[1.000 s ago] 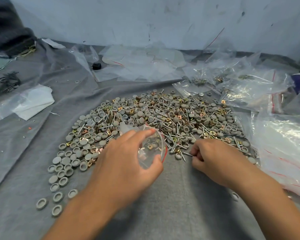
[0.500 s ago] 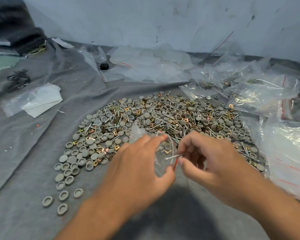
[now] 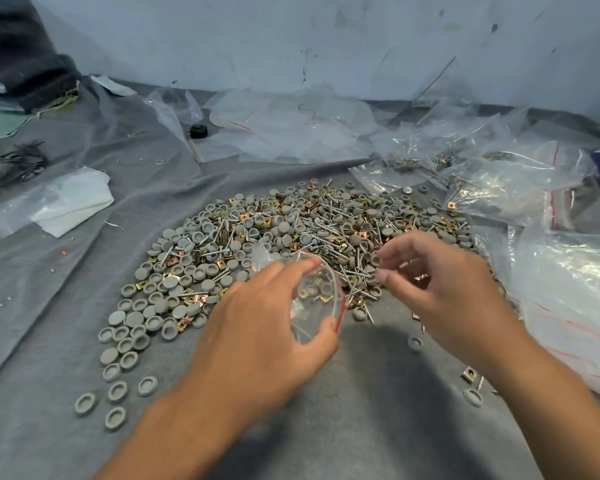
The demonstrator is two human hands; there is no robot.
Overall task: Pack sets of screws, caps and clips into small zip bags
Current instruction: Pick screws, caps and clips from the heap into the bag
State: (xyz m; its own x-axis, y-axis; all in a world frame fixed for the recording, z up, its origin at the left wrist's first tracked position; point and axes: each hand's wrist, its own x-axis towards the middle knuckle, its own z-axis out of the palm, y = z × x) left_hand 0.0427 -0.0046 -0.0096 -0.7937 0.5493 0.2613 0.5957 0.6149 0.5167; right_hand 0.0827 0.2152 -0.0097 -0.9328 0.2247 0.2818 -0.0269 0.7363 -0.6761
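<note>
Left hand [image 3: 257, 327] has the bag [image 3: 317, 299] pinched between forefinger on top and thumb underneath, mouth held open toward the right, red zip strip showing along the edge. You can see a few caps and gold clips already sitting inside it. The bag hangs just over the near edge of the pile [image 3: 291, 244], which is a big mixed heap of grey caps, screws and clips spread on the grey cloth [image 3: 66, 341].

Right hand [image 3: 444, 289] hovers just right of the bag mouth, fingers loosely curled and a bit spread. It's blurry, so can't tell if there's anything between the fingertips.

Loose caps [image 3: 118, 389] trail off the pile toward the near left. Filled bags [image 3: 520, 181] are heaped on the right, empty ones [image 3: 291, 133] lie flat at the back by the wall, and a folded white sheet [image 3: 70, 202] sits off to the left.
</note>
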